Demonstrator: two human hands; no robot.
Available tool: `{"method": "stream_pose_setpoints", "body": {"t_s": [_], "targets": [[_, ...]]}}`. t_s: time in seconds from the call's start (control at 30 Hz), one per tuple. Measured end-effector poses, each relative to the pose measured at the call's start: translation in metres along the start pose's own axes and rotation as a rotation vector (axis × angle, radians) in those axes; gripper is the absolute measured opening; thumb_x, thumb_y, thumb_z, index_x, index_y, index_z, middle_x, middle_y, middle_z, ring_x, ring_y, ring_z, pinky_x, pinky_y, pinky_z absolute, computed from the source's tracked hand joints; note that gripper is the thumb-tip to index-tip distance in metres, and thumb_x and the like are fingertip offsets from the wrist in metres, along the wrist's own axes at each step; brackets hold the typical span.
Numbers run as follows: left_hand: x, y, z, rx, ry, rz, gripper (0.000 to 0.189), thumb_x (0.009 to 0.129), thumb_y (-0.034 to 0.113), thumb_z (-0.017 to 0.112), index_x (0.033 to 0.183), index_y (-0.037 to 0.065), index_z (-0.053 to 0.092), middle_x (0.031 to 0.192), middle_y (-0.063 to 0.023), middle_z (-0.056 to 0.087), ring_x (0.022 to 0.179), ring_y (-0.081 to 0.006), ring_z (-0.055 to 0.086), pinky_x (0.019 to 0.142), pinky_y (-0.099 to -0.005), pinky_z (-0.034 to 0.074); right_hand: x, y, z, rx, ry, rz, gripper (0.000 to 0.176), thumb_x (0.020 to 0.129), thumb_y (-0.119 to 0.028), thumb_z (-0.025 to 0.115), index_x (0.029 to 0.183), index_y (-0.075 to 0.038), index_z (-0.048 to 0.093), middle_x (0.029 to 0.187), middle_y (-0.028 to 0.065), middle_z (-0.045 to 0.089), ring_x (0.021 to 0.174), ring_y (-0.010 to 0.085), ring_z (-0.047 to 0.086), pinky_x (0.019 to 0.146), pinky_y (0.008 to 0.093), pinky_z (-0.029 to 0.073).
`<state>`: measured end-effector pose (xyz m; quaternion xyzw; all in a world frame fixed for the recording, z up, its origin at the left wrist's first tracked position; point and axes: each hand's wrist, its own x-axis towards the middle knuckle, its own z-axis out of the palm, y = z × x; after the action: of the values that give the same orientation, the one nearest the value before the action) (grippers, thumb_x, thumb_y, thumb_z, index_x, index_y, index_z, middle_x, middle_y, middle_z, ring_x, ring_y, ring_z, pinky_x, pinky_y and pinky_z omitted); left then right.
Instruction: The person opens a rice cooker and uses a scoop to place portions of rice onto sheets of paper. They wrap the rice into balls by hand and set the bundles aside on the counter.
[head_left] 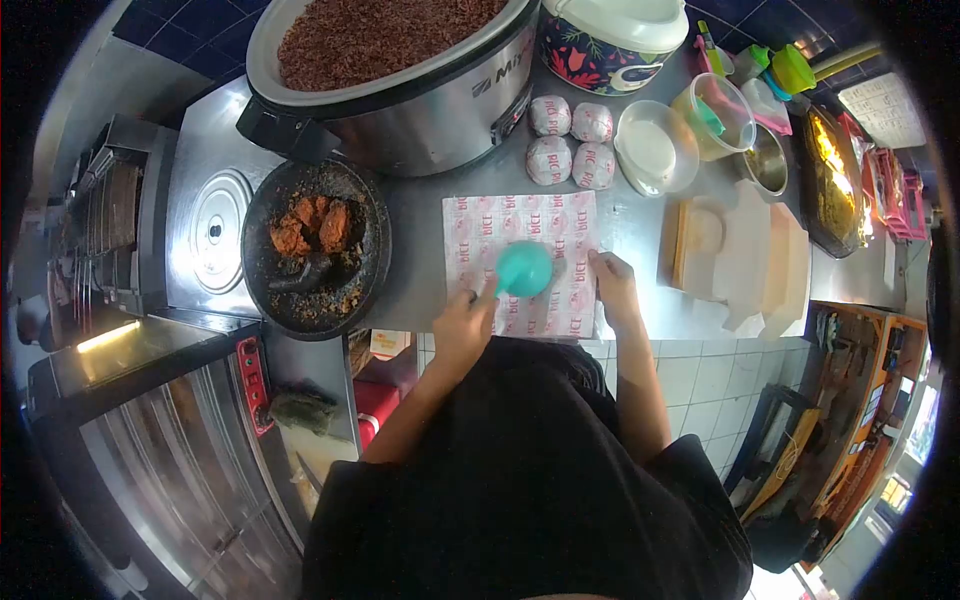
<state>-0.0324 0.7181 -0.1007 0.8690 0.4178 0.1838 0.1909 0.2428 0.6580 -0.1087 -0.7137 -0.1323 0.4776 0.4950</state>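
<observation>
A sheet of printed food-wrapping paper [470,235], white with red lettering, lies flat on the steel counter in front of me. My left hand [465,328] is closed around the short handle of a teal scoop [524,269]. Its rounded cup is over the middle of the paper, slightly blurred; whatever is beneath it is hidden. At the sheet's right edge, my right hand [614,280] pinches the paper with thumb and fingers. Several round parcels [550,160] wrapped in similar paper sit just beyond the sheet.
A large cooker [420,125] full of reddish-brown rice stands at the back left. Left of the paper is a dark stone mortar [377,250] with fried pieces and a pestle. Clear plastic tubs [655,150], a metal bowl [768,165] and cardboard boxes [740,250] stand on the right.
</observation>
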Motion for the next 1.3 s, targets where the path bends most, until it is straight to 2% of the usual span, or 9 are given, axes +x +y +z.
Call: {"method": "stream_pose_setpoints", "body": {"t_s": [0.33, 0.43, 0.5, 0.53, 0.6, 0.63, 0.7, 0.83, 1.3], "targets": [[-0.016, 0.003, 0.024, 0.145, -0.212, 0.148, 0.066, 0.089, 0.011, 0.06, 0.153, 0.021, 0.048, 0.083, -0.0086, 0.055, 0.049, -0.0275, 0.059, 0.044, -0.0446, 0.051, 0.02, 0.046, -0.016, -0.315, 0.129, -0.231, 0.031, 0.098, -0.025, 0.067, 0.081, 0.001, 0.068, 0.064, 0.0038, 0.057, 0.061, 0.0154, 0.049, 0.063, 0.0342, 0.045], [-0.016, -0.005, 0.027, 0.213, -0.252, 0.167, 0.066, 0.089, 0.011, 0.06, 0.153, 0.021, 0.047, 0.08, -0.0081, 0.055, 0.046, -0.027, 0.057, 0.041, -0.0438, 0.05, 0.009, 0.035, -0.006, -0.47, 0.212, -0.201, 0.024, 0.092, -0.026, 0.073, 0.088, -0.002, 0.069, 0.079, 0.0102, 0.065, 0.074, 0.0251, 0.061, 0.074, 0.0404, 0.05], [-0.013, -0.009, 0.025, 0.189, -0.251, 0.175, 0.066, 0.09, 0.011, 0.059, 0.154, 0.021, 0.047, 0.078, -0.0081, 0.054, 0.045, -0.0266, 0.056, 0.041, -0.0434, 0.05, -0.016, 0.013, 0.015, -1.007, 0.583, -0.621, 0.03, 0.083, -0.026, 0.079, 0.101, -0.006, 0.067, 0.104, 0.0111, 0.067, 0.097, 0.0315, 0.064, 0.083, 0.0432, 0.05], [-0.012, -0.01, 0.024, 0.166, -0.241, 0.192, 0.066, 0.09, 0.011, 0.059, 0.154, 0.022, 0.047, 0.077, -0.0081, 0.054, 0.044, -0.0262, 0.056, 0.041, -0.043, 0.05, -0.022, 0.022, 0.012, -1.008, 0.582, -0.623, 0.03, 0.083, -0.026, 0.079, 0.101, -0.006, 0.067, 0.104, 0.0111, 0.067, 0.097, 0.0315, 0.064, 0.083, 0.0432, 0.05], [-0.015, -0.006, 0.027, 0.161, -0.216, 0.179, 0.066, 0.09, 0.012, 0.06, 0.154, 0.022, 0.047, 0.076, -0.0081, 0.054, 0.044, -0.0259, 0.056, 0.041, -0.0425, 0.05, -0.034, 0.04, 0.009, -1.098, -0.038, -1.121, 0.044, 0.076, -0.027, 0.081, 0.112, -0.01, 0.063, 0.119, 0.0097, 0.062, 0.109, 0.0312, 0.06, 0.088, 0.0435, 0.05], [-0.019, -0.003, 0.029, 0.152, -0.202, 0.163, 0.066, 0.09, 0.012, 0.061, 0.153, 0.022, 0.047, 0.075, -0.0081, 0.054, 0.045, -0.0256, 0.057, 0.041, -0.0421, 0.05, -0.044, 0.044, 0.009, -1.099, -0.033, -1.124, 0.044, 0.076, -0.027, 0.081, 0.112, -0.01, 0.063, 0.119, 0.0097, 0.062, 0.109, 0.0312, 0.06, 0.088, 0.0435, 0.05], [-0.022, -0.001, 0.034, 0.126, -0.169, 0.159, 0.066, 0.09, 0.013, 0.062, 0.153, 0.023, 0.047, 0.075, -0.0081, 0.053, 0.046, -0.0254, 0.057, 0.042, -0.0418, 0.05, -0.061, 0.032, 0.017, -1.205, -0.395, -1.034, 0.039, 0.077, -0.022, 0.079, 0.111, -0.01, 0.063, 0.118, 0.0088, 0.063, 0.109, 0.0286, 0.061, 0.089, 0.0412, 0.05], [-0.028, -0.004, 0.041, 0.086, -0.101, 0.151, 0.066, 0.09, 0.015, 0.065, 0.153, 0.024, 0.047, 0.077, -0.0082, 0.053, 0.047, -0.0257, 0.058, 0.042, -0.0412, 0.05, -0.06, 0.036, 0.016, -1.278, -0.33, -1.143, 0.035, 0.078, -0.019, 0.076, 0.11, -0.01, 0.064, 0.119, 0.0084, 0.064, 0.11, 0.0271, 0.062, 0.088, 0.0415, 0.05], [-0.026, 0.011, 0.01, 0.059, -0.068, 0.109, 0.067, 0.091, 0.016, 0.066, 0.154, 0.025, 0.046, 0.077, -0.0081, 0.052, 0.051, -0.0264, 0.059, 0.045, -0.042, 0.05, -0.061, 0.043, 0.015, -1.236, -0.356, -1.068, 0.044, 0.08, -0.023, 0.072, 0.121, -0.009, 0.064, 0.125, 0.0118, 0.062, 0.116, 0.0299, 0.061, 0.093, 0.0449, 0.049]]}}
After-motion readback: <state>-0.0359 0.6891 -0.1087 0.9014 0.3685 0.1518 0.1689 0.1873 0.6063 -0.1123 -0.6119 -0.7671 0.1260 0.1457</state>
